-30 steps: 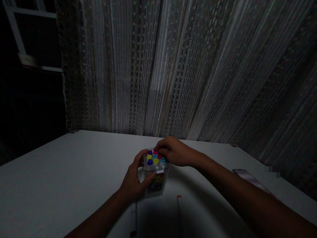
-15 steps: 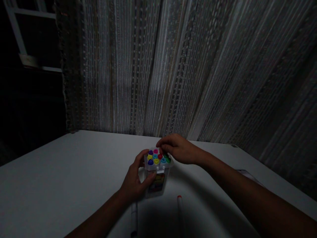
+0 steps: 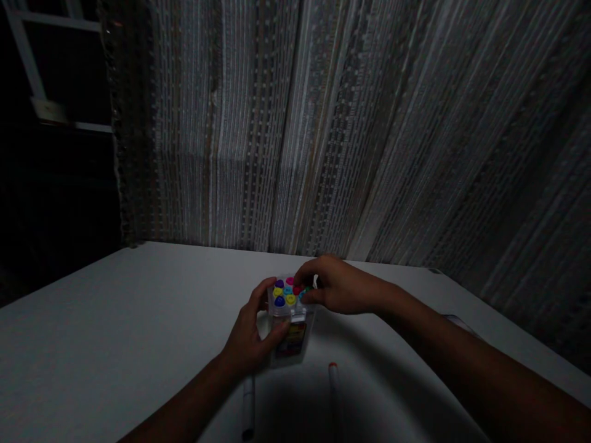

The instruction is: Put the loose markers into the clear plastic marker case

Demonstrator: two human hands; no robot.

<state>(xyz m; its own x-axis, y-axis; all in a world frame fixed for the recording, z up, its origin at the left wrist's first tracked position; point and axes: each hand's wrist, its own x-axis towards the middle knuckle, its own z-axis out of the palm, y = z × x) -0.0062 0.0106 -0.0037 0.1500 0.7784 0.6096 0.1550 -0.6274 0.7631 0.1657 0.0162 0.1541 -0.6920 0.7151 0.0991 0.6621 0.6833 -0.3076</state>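
A clear plastic box [image 3: 306, 332] with a printed label stands on the table, packed with upright markers whose caps are purple, pink, yellow, blue, red and green. Around its left side wraps my left hand [image 3: 252, 335], thumb across the front and fingers at the rim. My right hand [image 3: 339, 284] bends over the box's right half, its thumb and index finger closed on the caps around a red-capped marker [image 3: 298, 290]. Those fingers hide some of the green and light blue caps. Below the box lie an orange-ended marker [image 3: 333, 375] and a white dark-tipped marker [image 3: 248, 406].
The white table [image 3: 152, 320] runs back to a striped, woven curtain [image 3: 258, 135]. At the right, a flat pale-edged object [image 3: 457, 321] lies partly behind my right forearm. The scene is dim, with shadow at the front.
My right hand has shifted slightly toward me over the box, its thumb now at the front right caps. My left hand keeps its hold on the box.
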